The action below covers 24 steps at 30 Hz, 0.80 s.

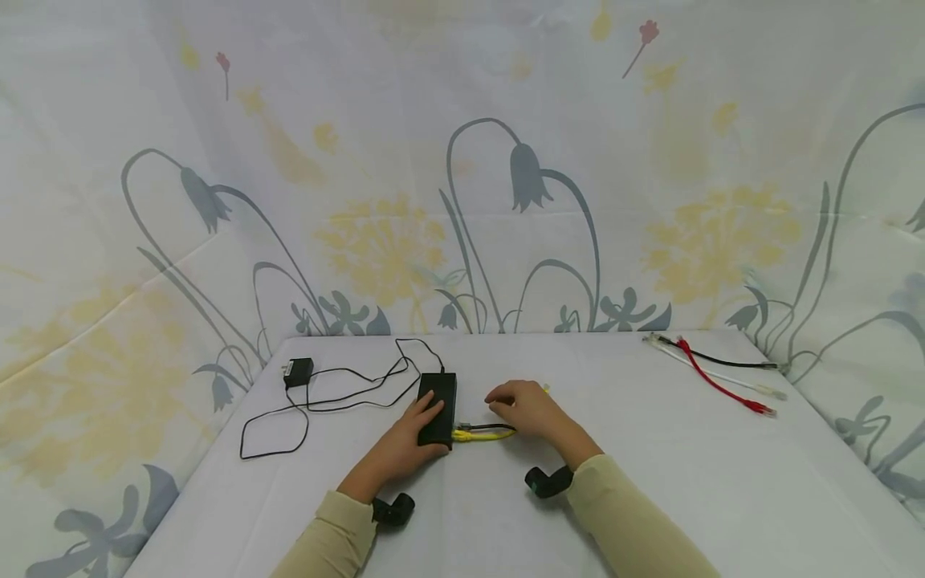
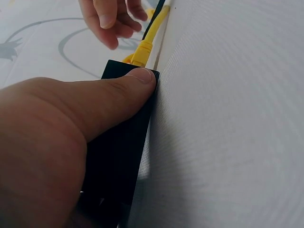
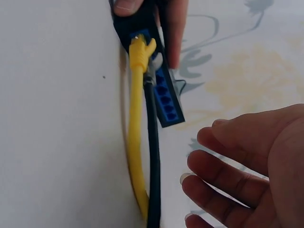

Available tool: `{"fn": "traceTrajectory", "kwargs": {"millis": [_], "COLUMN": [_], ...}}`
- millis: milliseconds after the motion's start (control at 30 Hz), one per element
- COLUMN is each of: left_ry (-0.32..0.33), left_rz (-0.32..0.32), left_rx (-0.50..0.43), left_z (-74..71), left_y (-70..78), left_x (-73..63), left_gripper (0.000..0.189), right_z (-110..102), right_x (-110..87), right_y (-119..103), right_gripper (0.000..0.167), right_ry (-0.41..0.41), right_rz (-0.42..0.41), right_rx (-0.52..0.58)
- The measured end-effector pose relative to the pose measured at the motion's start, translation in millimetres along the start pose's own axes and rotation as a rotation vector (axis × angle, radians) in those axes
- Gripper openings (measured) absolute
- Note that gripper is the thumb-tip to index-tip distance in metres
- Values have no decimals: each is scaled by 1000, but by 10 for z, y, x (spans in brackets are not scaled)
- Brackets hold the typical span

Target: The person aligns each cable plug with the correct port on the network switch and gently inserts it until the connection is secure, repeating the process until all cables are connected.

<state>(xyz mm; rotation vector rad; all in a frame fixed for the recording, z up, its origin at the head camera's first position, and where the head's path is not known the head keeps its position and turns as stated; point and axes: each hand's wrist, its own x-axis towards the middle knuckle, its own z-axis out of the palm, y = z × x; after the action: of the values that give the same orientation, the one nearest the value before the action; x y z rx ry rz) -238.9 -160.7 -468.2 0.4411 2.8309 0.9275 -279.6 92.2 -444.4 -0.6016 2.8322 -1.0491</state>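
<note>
A black network switch (image 1: 446, 393) lies on the table, a row of blue ports (image 3: 165, 99) along its right side. My left hand (image 1: 405, 437) holds it, thumb (image 2: 116, 95) at the near end and fingers over the top. A yellow network cable (image 3: 137, 104) is plugged into the nearest port. Beside it, a black network cable (image 3: 152, 123) has its plug at the neighbouring port; how deep it sits cannot be told. My right hand (image 1: 531, 409) hovers to the right of the switch with loosely bent fingers, holding nothing. It hides the cables' far ends in the head view.
A thin black power cord (image 1: 340, 408) loops left from the switch to a black power adapter (image 1: 298, 372). At the far right lie a red cable (image 1: 711, 379), a white cable (image 1: 730, 377) and another black cable (image 1: 737, 363). Floral cloth (image 1: 477, 265) hangs behind the table.
</note>
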Motion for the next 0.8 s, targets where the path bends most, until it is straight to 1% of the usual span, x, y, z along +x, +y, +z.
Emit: {"fn": "traceTrajectory", "kwargs": {"millis": [100,333,800], "left_ry": [1,7,2], "left_rz": [4,19,24], "left_rx": [3,8,-4], "left_z": [4,10,-12], "left_y": [0,-13,2], "left_x": [0,-6,-22], "left_gripper": [76,76,75], "right_z": [-54,-213,-479], "right_x": [-9,-34,-92], "right_y": [49,163,336], "right_gripper": [20,21,28], "right_ry": [14,38,44], "right_rz": [16,15,67], "right_rx": [-8,-17,5]}}
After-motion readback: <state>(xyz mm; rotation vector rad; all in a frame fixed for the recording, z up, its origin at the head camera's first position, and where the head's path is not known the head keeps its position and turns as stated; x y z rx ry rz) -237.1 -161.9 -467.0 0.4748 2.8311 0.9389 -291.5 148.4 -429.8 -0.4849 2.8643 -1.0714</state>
